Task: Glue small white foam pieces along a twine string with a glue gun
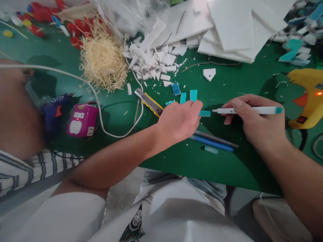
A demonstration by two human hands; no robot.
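Note:
My right hand [259, 117] is closed around a white marker [267, 110] with a teal end, its tip pointing left. Just left of that tip, a small teal foam piece [205, 113] sticks out from the pinched fingers of my left hand [180, 119]. Beyond those fingers lie several coloured pieces, among them a teal one [193, 95] and a blue one [176, 88]. A yellow utility knife [151, 103] lies partly under my left hand. Nearer to me rest a blue pen [214, 142], a dark grey pen [219, 139] and a translucent marker cap [211, 150].
White foam scraps [156, 60] and foam boards [232, 30] cover the back. Beside them sits straw-like shredded filler [104, 60]. A yellow glue gun [306, 97] stands right; a pink power adapter [82, 120] and a white cable [97, 101] lie left, near another person's arm [20, 111].

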